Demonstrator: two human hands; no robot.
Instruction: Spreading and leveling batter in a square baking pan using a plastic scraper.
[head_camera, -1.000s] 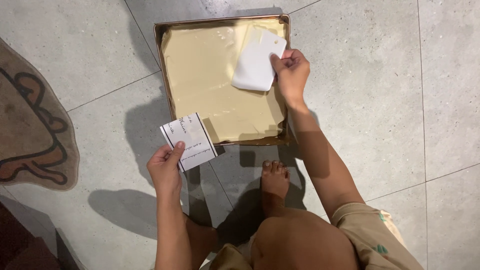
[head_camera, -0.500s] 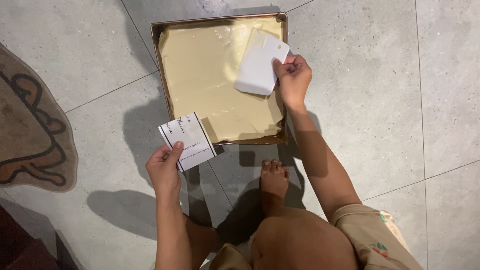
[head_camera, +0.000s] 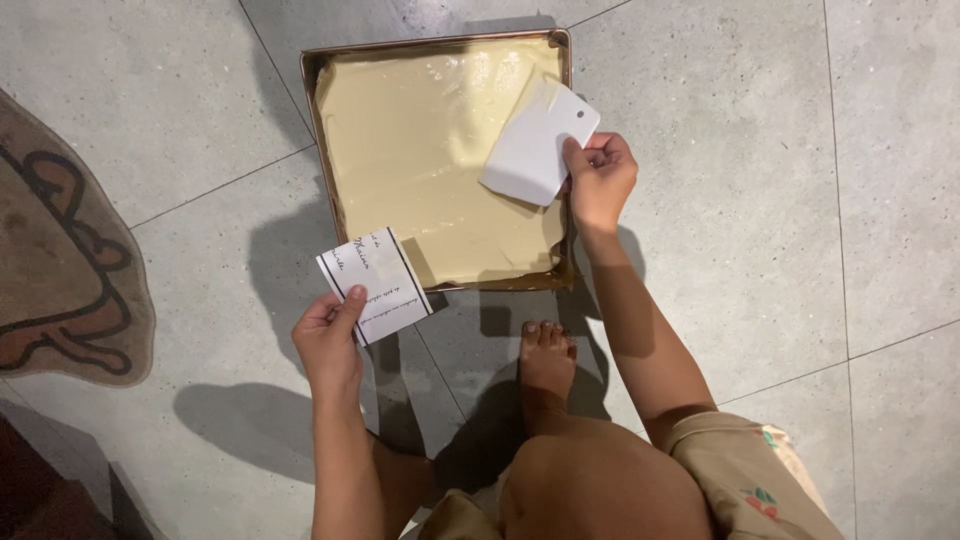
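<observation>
Far left of the tray (head_camera: 322, 130), a brown rug (head_camera: 60, 270) w/ dark line pattern lies on the grey tiled floor (head_camera: 780, 230), cut off by the frame edge. Nearer the tray, just off its lower left corner, the left hand (head_camera: 328, 340) holds a small white card (head_camera: 375, 285) w/ dark stripes and some writing; thumb on top, fingers (head_camera: 312, 312) closed under it, gripping the card's lower edge. Card's upper corner sits right by the tray corner; can't tell if they touch. The tray itself is square, metal, dark rim, flat on the floor, filled almost to the rim w/ smooth pale yellow batter (head_camera: 420, 150). Over the tray's right part, a white plastic scraper (head_camera: 538, 140), rounded corners, small hole near one corner, is tilted above or on the batter; contact not clear. Right hand (head_camera: 598, 180) at the tray's right rim pinches the scraper's edge, fingers closed on it. Below the tray's lower edge, a bare foot (head_camera: 546, 355) on the floor, toes near the tray rim; knee and tan shorts (head_camera: 745, 480) further down to the right.
</observation>
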